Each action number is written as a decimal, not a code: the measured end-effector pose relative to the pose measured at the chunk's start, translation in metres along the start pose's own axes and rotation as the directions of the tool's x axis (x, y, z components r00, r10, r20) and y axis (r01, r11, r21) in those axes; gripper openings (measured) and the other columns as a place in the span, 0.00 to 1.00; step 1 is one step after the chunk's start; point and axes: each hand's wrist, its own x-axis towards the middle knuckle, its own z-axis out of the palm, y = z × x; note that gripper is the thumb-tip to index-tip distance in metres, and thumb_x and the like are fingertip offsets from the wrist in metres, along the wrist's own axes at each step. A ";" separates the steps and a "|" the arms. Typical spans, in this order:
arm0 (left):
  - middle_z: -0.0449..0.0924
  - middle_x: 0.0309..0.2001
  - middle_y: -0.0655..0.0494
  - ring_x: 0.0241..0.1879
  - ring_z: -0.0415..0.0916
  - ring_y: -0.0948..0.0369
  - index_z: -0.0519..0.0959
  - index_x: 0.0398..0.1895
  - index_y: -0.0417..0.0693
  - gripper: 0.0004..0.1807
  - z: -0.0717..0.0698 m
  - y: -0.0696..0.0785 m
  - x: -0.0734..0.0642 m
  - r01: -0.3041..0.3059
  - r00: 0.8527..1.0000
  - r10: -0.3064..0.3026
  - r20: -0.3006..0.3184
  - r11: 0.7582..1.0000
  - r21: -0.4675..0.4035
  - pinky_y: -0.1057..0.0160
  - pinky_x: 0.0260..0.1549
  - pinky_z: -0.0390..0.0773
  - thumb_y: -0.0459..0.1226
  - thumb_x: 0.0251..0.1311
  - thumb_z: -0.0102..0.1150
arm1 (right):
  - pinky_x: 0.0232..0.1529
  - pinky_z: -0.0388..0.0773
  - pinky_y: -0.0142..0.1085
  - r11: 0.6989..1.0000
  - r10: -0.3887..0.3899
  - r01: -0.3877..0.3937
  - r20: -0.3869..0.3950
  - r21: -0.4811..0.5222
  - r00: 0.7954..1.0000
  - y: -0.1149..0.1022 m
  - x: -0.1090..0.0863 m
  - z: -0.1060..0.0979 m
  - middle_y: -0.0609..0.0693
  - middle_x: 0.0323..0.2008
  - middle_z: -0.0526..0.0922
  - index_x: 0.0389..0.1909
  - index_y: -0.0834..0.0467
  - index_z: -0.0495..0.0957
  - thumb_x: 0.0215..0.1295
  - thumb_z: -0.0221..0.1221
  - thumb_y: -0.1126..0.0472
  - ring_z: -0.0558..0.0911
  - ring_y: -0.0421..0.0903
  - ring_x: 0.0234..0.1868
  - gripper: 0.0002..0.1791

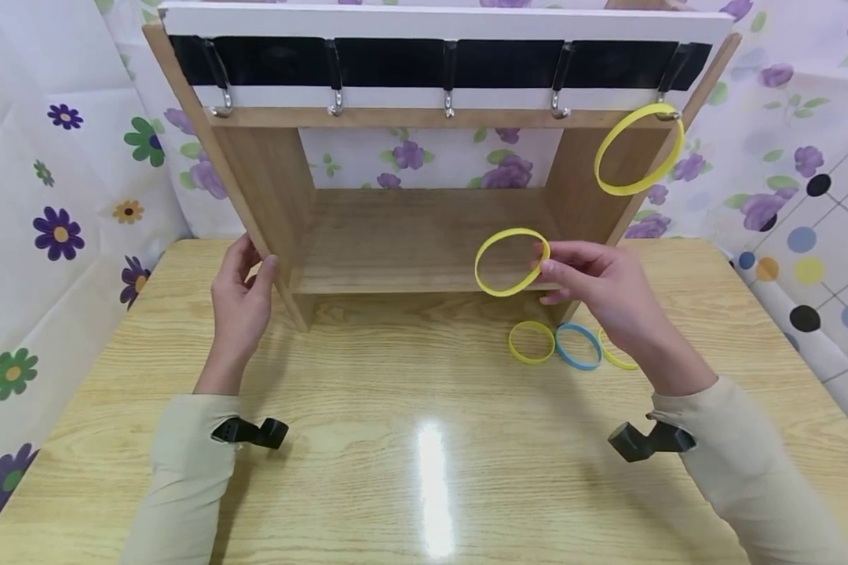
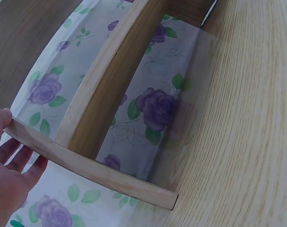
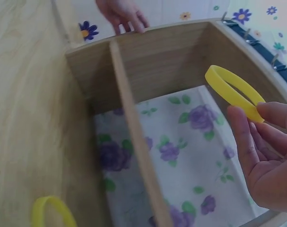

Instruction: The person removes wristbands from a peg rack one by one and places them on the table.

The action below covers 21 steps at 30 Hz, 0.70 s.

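Note:
My right hand (image 1: 604,286) pinches a yellow silicone wristband (image 1: 512,263) between thumb and fingertips, in front of the shelf board of a wooden rack (image 1: 424,235). In the right wrist view the band (image 3: 231,92) juts out from the fingertips. My left hand (image 1: 243,302) grips the front edge of the rack's left side panel (image 2: 101,168), thumb on one face and fingers on the other. Another yellow wristband (image 1: 639,149) hangs from the rightmost hook (image 1: 667,115) of the rack.
On the table (image 1: 353,471), by the rack's right foot, lie a yellow wristband (image 1: 532,360), a blue wristband (image 1: 578,366) and another yellow wristband (image 1: 620,364) partly behind my right wrist. Several metal hooks (image 1: 448,106) line the rack's black strip (image 1: 389,63).

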 end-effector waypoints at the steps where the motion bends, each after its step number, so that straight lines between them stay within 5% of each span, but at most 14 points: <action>1: 0.74 0.55 0.45 0.55 0.71 0.61 0.68 0.67 0.41 0.23 0.000 0.000 0.000 0.002 1.000 -0.002 -0.001 1.000 -0.001 0.66 0.48 0.72 0.31 0.69 0.51 | 0.36 0.82 0.38 0.999 0.019 -0.019 0.004 -0.029 1.000 0.003 -0.002 -0.001 0.51 0.39 0.85 0.46 0.62 0.82 0.66 0.60 0.65 0.84 0.47 0.37 0.10; 7: 0.75 0.54 0.48 0.54 0.71 0.63 0.68 0.66 0.40 0.22 0.001 0.001 0.000 -0.002 1.000 0.002 -0.006 1.000 -0.014 0.67 0.48 0.72 0.31 0.69 0.51 | 0.37 0.82 0.39 0.984 0.102 -0.099 0.015 -0.150 0.995 0.023 -0.012 -0.007 0.50 0.39 0.85 0.52 0.71 0.76 0.66 0.61 0.62 0.85 0.45 0.36 0.20; 15: 0.75 0.50 0.56 0.53 0.72 0.63 0.69 0.65 0.40 0.22 0.001 0.000 0.000 -0.003 1.000 0.003 -0.014 1.000 -0.030 0.67 0.47 0.71 0.30 0.69 0.51 | 0.39 0.81 0.42 0.961 0.198 -0.186 0.037 -0.205 0.980 0.049 -0.025 -0.019 0.47 0.40 0.85 0.55 0.71 0.75 0.68 0.59 0.62 0.84 0.43 0.39 0.20; 21: 0.75 0.50 0.54 0.53 0.72 0.63 0.69 0.66 0.41 0.22 0.002 -0.001 0.000 0.003 1.000 -0.003 -0.015 1.000 -0.029 0.67 0.47 0.72 0.31 0.69 0.51 | 0.41 0.81 0.43 0.942 0.265 -0.245 0.061 -0.230 0.962 0.069 -0.038 -0.027 0.56 0.41 0.85 0.56 0.72 0.73 0.68 0.59 0.61 0.84 0.48 0.41 0.21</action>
